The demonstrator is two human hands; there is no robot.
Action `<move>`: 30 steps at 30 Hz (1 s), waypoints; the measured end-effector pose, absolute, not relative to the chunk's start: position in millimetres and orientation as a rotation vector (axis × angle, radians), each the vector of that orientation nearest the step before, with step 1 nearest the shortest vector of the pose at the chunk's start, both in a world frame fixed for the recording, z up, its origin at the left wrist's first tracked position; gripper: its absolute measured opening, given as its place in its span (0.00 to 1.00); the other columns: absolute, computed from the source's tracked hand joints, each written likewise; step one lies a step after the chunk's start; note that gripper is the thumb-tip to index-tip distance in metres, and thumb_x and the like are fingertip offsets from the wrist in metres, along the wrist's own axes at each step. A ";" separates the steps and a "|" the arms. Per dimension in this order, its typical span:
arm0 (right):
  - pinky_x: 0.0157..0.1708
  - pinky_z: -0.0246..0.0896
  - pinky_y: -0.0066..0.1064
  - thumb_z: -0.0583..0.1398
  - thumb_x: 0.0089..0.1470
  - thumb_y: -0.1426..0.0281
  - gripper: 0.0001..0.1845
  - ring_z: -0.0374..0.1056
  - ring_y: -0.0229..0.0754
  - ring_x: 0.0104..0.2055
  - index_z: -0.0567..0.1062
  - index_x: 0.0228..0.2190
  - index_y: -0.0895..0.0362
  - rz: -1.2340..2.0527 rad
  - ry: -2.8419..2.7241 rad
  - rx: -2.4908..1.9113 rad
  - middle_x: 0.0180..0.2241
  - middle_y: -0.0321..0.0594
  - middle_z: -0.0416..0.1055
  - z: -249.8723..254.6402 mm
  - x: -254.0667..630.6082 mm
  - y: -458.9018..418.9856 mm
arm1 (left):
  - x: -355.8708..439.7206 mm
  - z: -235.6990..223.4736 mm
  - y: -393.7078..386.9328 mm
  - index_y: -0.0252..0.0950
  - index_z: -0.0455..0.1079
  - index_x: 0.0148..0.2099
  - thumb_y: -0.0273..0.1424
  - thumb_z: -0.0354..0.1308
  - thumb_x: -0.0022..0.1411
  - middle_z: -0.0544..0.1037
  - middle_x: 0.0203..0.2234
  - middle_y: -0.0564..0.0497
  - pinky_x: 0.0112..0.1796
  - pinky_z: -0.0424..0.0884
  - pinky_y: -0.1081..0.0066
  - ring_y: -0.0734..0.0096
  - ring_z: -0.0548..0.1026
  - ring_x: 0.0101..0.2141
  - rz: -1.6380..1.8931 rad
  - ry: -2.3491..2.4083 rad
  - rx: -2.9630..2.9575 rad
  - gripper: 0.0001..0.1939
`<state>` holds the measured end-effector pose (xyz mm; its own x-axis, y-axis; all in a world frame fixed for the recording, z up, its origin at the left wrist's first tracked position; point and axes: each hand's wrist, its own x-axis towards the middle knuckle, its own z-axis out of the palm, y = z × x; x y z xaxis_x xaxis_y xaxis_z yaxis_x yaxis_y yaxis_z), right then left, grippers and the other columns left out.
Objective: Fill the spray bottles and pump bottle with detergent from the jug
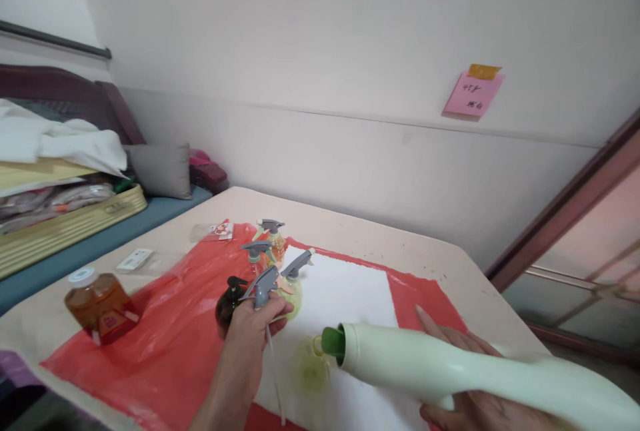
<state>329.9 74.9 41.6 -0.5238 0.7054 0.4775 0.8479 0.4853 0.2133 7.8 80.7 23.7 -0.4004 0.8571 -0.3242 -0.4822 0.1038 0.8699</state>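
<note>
My left hand [255,331] is closed round a grey trigger sprayer head [261,286] whose thin dip tube [274,371] hangs down. My right hand [465,378] grips a large pale green bottle [450,368], tipped on its side, its green spout [333,342] right over a small open yellow-green bottle [313,368] standing on a white towel [345,304]. Beside my left hand stand a dark pump bottle [227,304] and a yellow-green spray bottle [295,281].
Two more spray bottles [265,248] stand at the back of the red plastic sheet [175,344]. An amber jug [101,308] sits at the left. A bed with piled cloth [55,144] lies far left, a pink note [473,93] on the wall.
</note>
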 end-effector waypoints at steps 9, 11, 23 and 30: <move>0.30 0.70 0.40 0.63 0.46 0.63 0.27 0.76 0.53 0.30 0.75 0.50 0.53 0.389 -2.000 -1.738 0.27 0.36 0.79 15.6 332.2 105.1 | 8.1 21.4 81.2 0.34 0.75 0.36 0.39 0.74 0.43 0.81 0.31 0.46 0.39 0.73 0.65 0.61 0.79 0.37 1.542 1.266 0.433 0.20; 0.37 0.71 0.44 0.67 0.43 0.60 0.34 0.76 0.56 0.36 0.74 0.53 0.56 0.610 -1.699 -1.698 0.31 0.40 0.80 11.5 323.6 112.0 | 8.5 22.0 80.9 0.34 0.75 0.35 0.39 0.74 0.42 0.81 0.31 0.46 0.39 0.73 0.66 0.61 0.79 0.37 1.546 1.269 0.429 0.20; 0.52 0.69 0.48 0.74 0.34 0.56 0.42 0.75 0.58 0.47 0.74 0.51 0.61 1.092 -0.892 -1.167 0.43 0.49 0.80 -54.0 245.3 159.2 | 9.1 23.0 83.5 0.35 0.75 0.40 0.39 0.71 0.50 0.81 0.31 0.49 0.37 0.75 0.67 0.64 0.80 0.35 1.776 1.121 0.317 0.18; 0.56 0.62 0.48 0.70 0.40 0.52 0.36 0.69 0.60 0.55 0.75 0.48 0.57 0.958 -0.997 -1.391 0.52 0.50 0.75 -71.2 259.0 147.7 | 24.3 20.7 95.0 0.36 0.74 0.39 0.43 0.68 0.54 0.79 0.30 0.51 0.35 0.76 0.68 0.65 0.80 0.34 1.966 1.113 0.421 0.17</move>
<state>259.0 147.7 -71.2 0.3137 0.9495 -0.0081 0.0459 -0.0237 -0.9987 24.3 95.0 20.7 -0.6091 0.7867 -0.1007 -0.4915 -0.2747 0.8264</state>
